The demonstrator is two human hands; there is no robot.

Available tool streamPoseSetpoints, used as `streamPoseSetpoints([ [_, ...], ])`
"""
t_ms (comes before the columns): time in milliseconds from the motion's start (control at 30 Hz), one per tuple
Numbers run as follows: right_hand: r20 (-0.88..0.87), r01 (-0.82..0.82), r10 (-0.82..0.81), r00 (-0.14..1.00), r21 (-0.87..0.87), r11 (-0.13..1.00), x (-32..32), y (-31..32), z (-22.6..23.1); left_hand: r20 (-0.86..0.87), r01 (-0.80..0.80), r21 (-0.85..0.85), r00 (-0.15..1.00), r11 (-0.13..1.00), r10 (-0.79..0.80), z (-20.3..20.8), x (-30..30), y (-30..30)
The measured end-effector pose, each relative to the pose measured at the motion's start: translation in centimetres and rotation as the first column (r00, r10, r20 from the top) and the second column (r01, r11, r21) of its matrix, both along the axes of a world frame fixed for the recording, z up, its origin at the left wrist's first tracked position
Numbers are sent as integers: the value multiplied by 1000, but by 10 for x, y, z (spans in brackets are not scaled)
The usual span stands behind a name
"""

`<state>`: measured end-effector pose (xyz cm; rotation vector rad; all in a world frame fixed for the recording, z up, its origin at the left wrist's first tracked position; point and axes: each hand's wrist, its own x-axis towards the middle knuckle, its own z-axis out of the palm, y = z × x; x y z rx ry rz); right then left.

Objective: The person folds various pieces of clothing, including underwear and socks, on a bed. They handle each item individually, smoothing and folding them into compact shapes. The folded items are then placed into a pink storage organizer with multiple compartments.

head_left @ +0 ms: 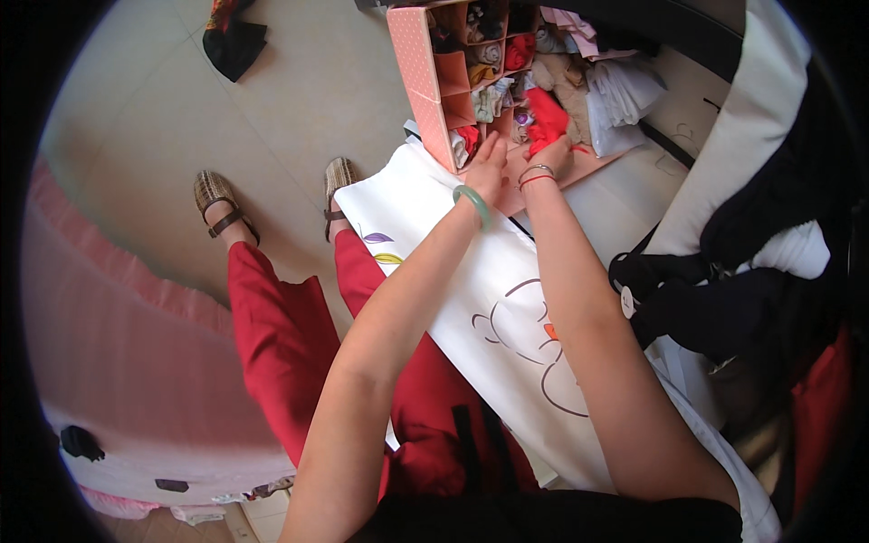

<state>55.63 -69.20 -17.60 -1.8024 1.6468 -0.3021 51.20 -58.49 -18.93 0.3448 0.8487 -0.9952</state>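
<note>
In the head view, the pink divided box (420,81) holds small rolled cloths in its compartments. The left hand (490,168), with a green bangle (472,206) at its wrist, is open, with the fingers extended at the near end of the box. The right hand (554,160) is beside it, at the same end, with bent fingers touching the red cloth (545,119); if they really grip it, I cannot tell. This cloth lies inside the box, toward its near right corner. To the right of the box is a white pleated item (623,95), and below the box spreads a white sheet (434,226) with a line drawing
</note>
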Motion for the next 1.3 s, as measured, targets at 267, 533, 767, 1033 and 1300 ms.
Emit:
streamPoseSetpoints([
  [267, 257, -168, 111, 960, 209, 963, -30, 20, -41, 283, -159, 154, 953, 975, 111, -4, 34, 1],
  [533, 194, -189, 123, 973, 367, 911, -24, 68, 2, 58, -233, 261, 972, 937, 226, -7, 32, 57],
  [767, 268, -246, 161, 950, 324, 914, -21, 85, 22, 19, -272, 294, 960, 916, 279, 4, 43, 109],
  [1033, 368, -439, 243, 897, 681, 587, -21, 124, 45, 240, -101, 349, 971, 932, 15, -4, 21, 112],
  [1300, 271, -310, 157, 950, 751, 583, -47, 107, 35, 161, 106, 331, 973, 938, -167, 0, 16, 124],
])
